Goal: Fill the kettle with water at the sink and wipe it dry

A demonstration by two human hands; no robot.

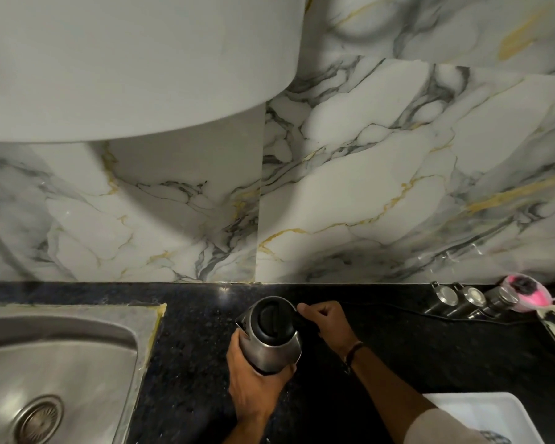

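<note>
A steel kettle [274, 346] with a black lid stands on the dark granite counter [193, 347], seen from above, its spout pointing left. My left hand [253, 382] wraps around the lower front of its body. My right hand [326, 320] is closed on the black handle at the kettle's right side. The lid is shut. The steel sink [58, 363] lies to the left, with its drain at the lower left. No cloth is visible.
Three small steel canisters [468, 299] and a pink-topped item [526, 294] line the back right of the counter. A black cord [398, 310] runs behind my right hand. A white tray [481, 411] sits at the lower right. A white cabinet hangs overhead.
</note>
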